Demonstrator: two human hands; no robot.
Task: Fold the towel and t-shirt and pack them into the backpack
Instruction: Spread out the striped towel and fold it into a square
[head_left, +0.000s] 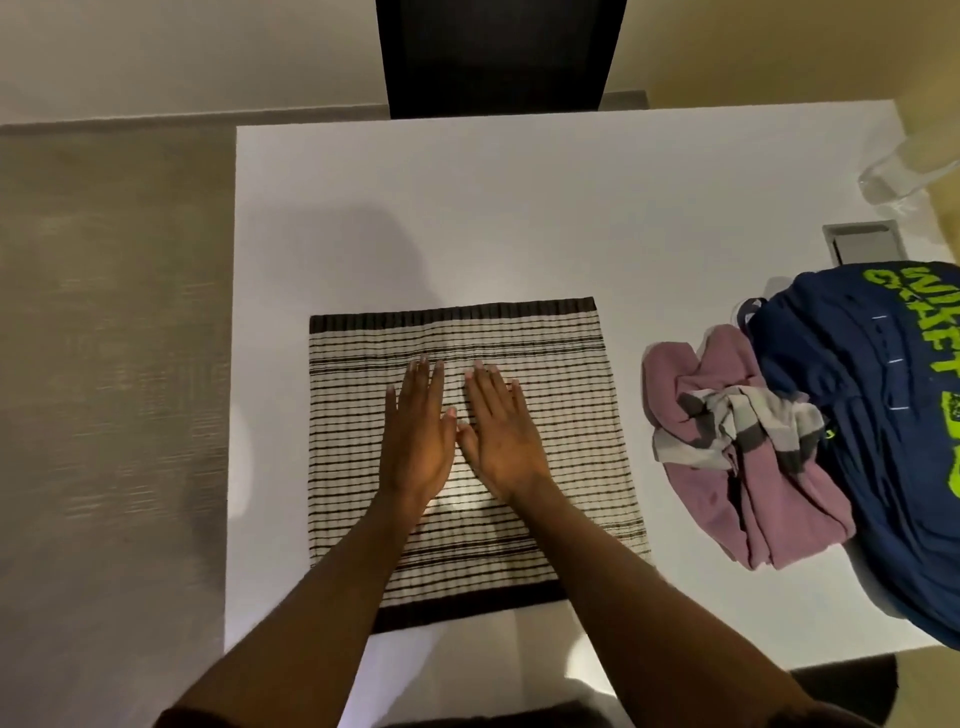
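A cream towel (561, 415) with dark stripes lies flat on the white table (519, 208), roughly square. My left hand (415, 431) and my right hand (501, 431) rest palm down on its middle, side by side, fingers stretched out and holding nothing. To the right lies a crumpled pink t-shirt (727, 457) with a grey and white striped part. It leans against a navy backpack (872, 415) with lime lettering at the table's right edge.
A dark chair back (498, 57) stands behind the table's far edge. A clear glass (904, 171) sits at the far right, with a grey recessed panel (865, 248) in the tabletop near it. Grey-brown floor lies to the left.
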